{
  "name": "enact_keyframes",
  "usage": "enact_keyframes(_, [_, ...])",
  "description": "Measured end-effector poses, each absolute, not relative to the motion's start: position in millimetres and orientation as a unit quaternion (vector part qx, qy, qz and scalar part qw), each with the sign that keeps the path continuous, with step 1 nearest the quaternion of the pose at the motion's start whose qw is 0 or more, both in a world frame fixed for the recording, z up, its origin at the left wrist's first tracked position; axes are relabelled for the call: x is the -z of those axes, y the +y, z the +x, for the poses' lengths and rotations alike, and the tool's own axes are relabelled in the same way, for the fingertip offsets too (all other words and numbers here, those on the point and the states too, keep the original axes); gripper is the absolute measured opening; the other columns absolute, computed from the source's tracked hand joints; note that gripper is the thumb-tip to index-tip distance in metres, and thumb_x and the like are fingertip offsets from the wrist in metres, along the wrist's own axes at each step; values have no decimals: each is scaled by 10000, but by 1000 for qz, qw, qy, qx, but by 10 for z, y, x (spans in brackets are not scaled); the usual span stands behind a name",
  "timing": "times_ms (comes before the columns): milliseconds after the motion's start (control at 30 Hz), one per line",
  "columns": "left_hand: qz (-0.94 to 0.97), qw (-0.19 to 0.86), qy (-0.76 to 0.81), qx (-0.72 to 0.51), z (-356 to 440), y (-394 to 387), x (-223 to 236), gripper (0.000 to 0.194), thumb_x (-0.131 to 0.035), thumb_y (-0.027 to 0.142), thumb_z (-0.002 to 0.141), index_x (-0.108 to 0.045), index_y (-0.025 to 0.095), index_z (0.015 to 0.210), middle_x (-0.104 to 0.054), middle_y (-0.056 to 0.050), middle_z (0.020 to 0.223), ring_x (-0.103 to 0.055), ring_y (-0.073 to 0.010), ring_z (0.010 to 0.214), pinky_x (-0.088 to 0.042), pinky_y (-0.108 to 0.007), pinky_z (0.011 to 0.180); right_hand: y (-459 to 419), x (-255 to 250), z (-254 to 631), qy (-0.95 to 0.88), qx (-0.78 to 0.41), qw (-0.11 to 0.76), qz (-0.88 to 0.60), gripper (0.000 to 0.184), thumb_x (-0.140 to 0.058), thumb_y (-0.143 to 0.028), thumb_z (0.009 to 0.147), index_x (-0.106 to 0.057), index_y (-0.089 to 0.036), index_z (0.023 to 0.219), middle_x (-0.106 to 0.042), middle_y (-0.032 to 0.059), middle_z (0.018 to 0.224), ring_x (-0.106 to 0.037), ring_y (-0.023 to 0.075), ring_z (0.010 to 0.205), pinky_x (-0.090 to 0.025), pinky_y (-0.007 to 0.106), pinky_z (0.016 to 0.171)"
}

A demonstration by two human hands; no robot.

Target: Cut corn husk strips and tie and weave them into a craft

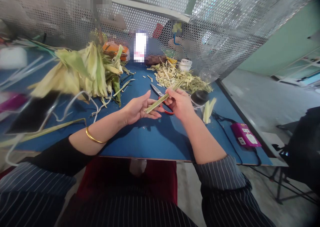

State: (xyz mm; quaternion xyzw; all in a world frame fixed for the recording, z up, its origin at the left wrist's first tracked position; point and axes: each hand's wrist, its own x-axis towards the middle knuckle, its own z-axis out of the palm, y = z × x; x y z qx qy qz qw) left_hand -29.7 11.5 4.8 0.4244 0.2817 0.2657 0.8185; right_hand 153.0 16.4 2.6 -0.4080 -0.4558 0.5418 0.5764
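Observation:
My right hand [181, 103] pinches a thin bundle of pale green plant strips [158, 103], which look like dried corn husk. The bundle slants down to the left, and its lower end lies against the fingers of my left hand [141, 108]. That left hand is palm up, with fingers stretched out and thumb apart. Behind the bundle, scissors [157, 90] with red handles lie on the blue table [147, 140], partly hidden by my right hand. A black-topped round container [199, 97] stands just right of that hand, near a short pale husk piece [209, 111].
Corn husks [93, 73] are heaped at the back left, with trimmed scraps [172, 75] piled at the back right. A dark phone-like device [35, 112] and white cables are at left. A purple power strip [245, 134] sits at right. A perforated metal screen [150, 10] stands behind.

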Motion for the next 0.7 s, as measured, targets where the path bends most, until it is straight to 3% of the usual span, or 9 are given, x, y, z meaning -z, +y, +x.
enact_keyframes(200, [288,867,270,-303,-297,163,32,741,-214,631,898,-602,25,1074,-698,-206,930,-681,-242,823,-534,-360,767,197,-60,1565,-445,-496,624,-409,215,-736,-366,700,-609,-194,673,-459,-60,551,-402,49,442,-336,213,427])
enact_keyframes(433, [235,868,271,-344,-253,111,55,717,-207,588,920,-591,10,1098,-696,-179,857,-668,-229,805,-514,-372,820,84,-21,1409,-546,-430,597,-402,196,-683,-384,768,-641,-193,757,-513,-41,601,-454,62,485,-365,226,482])
enact_keyframes(600, [237,864,281,-344,-244,112,55,620,-250,548,935,-603,55,1062,-685,-138,799,-652,-195,740,-516,-347,756,75,-7,1412,-571,-393,584,-423,242,-660,-432,783,-646,-190,773,-501,-39,570,-455,72,491,-373,230,491])
enact_keyframes(700, [266,850,303,-339,-237,104,54,499,-301,489,948,-614,101,949,-659,-91,736,-607,-139,597,-486,-267,589,94,-1,1432,-561,-400,593,-417,233,-662,-423,783,-636,-193,757,-488,-42,567,-450,70,484,-368,226,481])
